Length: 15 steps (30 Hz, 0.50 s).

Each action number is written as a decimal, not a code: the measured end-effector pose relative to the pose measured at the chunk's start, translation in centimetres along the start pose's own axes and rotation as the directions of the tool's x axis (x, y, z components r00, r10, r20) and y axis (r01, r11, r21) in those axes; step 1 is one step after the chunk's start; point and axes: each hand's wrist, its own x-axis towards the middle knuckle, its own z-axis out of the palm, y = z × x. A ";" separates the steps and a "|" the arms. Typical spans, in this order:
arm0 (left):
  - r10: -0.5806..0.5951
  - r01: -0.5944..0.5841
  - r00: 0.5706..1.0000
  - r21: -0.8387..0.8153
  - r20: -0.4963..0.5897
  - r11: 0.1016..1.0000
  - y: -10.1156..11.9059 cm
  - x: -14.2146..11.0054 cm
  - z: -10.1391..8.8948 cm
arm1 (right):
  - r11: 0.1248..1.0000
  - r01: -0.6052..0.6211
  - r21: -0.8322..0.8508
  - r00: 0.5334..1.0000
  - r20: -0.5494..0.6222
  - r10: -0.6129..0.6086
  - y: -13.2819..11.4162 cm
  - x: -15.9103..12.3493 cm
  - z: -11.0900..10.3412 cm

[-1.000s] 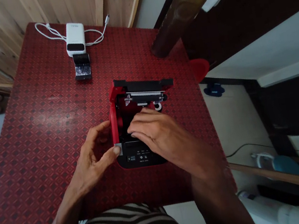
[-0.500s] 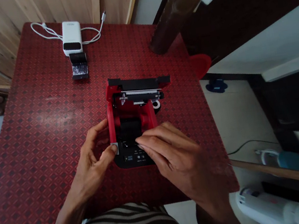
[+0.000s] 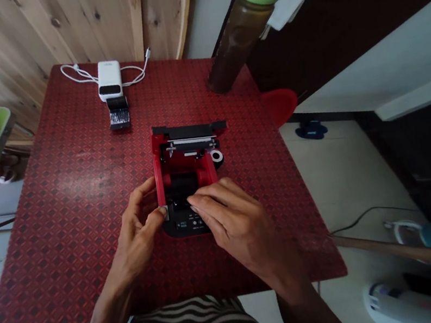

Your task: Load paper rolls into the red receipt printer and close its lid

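Note:
A red and black label printer (image 3: 176, 226) stands on the table before me, its hinged lid (image 3: 189, 131) raised. A black roll (image 3: 182, 186) lies in the bay. My left hand (image 3: 139, 235) grips the printer's left side, thumb on the grey piece at its front corner and fingers along the outer wall. The thumb and index finger of my right hand (image 3: 235, 216) are pinched together at the front lip of the bay, at what looks like the black film's edge. The fingers hide much of what they pinch. A small roll with a white core (image 3: 217, 157) sits at the printer's right.
Toward the back of the red patterned table (image 3: 66, 236) are a white power bank-like device (image 3: 108, 73) with a white cable (image 3: 137, 76) and a curled black strip (image 3: 119, 116). A tall brown bottle with a green top (image 3: 227, 46) stands at the back right.
The view has tilted up slightly, so the far table items sit lower in the picture. Both hands keep nearly the same places on the printer.

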 end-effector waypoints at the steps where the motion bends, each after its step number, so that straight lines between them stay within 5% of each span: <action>1: 0.004 -0.004 1.000 -0.004 -0.004 1.000 -0.1 0.0 0.0 | 1.000 0.013 -0.008 1.000 -0.014 -0.013 0.0 0.0 0.2; 15: -0.013 0.013 1.000 -0.003 0.027 1.000 0.3 0.4 -0.5 | 0.995 0.070 -0.064 0.995 -0.062 -0.074 0.3 -0.5 0.6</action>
